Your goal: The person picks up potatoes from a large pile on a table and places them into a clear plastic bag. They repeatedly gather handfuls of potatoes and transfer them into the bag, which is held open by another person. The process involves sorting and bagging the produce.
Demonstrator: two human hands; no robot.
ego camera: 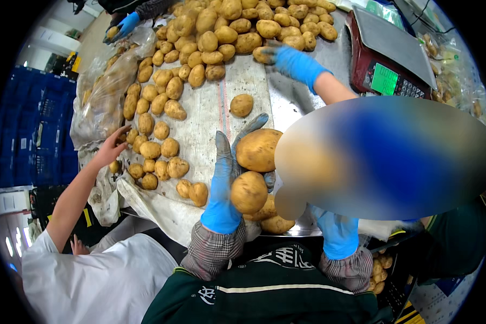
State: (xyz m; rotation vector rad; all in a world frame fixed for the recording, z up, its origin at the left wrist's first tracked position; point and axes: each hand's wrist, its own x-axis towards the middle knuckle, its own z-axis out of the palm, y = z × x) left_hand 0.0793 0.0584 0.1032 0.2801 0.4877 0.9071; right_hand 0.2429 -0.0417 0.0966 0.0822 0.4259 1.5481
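Note:
My left hand, in a blue glove with dirty grey fingertips, cups a large potato and a rounder potato. Its fingers spread behind and beneath them. Below that hand more potatoes lie near the table's front edge. My right hand, also blue-gloved, is at the front edge; a blurred patch covers its fingers, so what it holds is hidden. A single potato sits on the woven sack cloth beyond my left hand.
A large potato heap covers the far side. At right stands a scale. A co-worker's gloved hand reaches a potato; another's bare hand is at left. A third gloved hand holds a potato. Blue crates are stacked left.

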